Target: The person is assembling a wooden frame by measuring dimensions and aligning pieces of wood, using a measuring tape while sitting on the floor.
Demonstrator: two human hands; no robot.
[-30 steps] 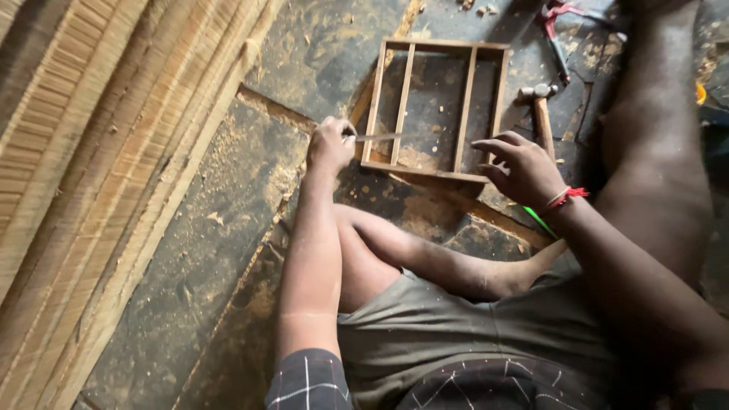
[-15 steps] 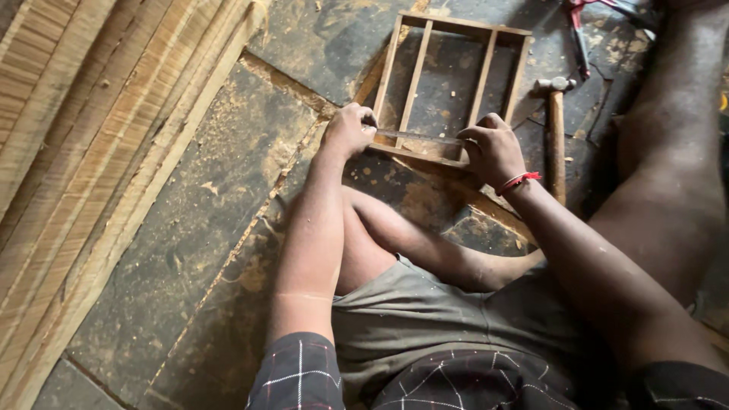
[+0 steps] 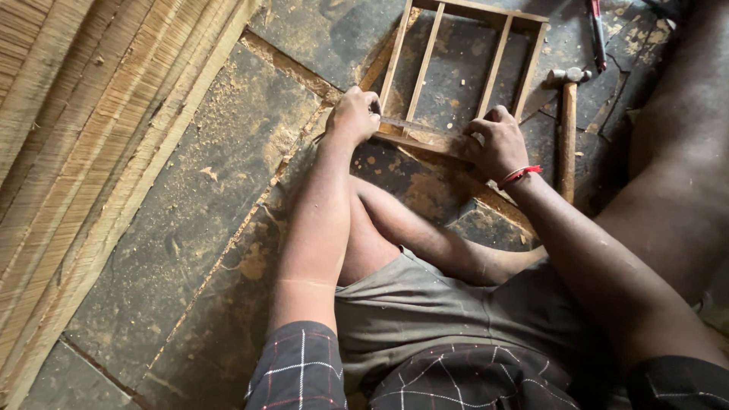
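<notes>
A small wooden frame [image 3: 425, 64] with several slats lies flat on the dark stone floor in front of me. My left hand [image 3: 353, 115] grips its near left corner. My right hand [image 3: 497, 140], with a red band at the wrist, presses on the near rail at the right. Between the two hands a thin strip [image 3: 414, 125] lies along that near rail; I cannot tell if it is a ruler or a wood strip. I sit on the floor with my legs folded under my arms.
A hammer [image 3: 566, 125] with a wooden handle lies just right of the frame. A red-handled tool [image 3: 597, 30] lies at the top right. Stacked pale wooden boards [image 3: 83, 129] fill the left side. Sawdust is scattered over the floor slabs.
Both hands have come onto the frame's near rail. My right hand, hovering a second ago, now presses down on it. The view has shifted closer to the frame.
</notes>
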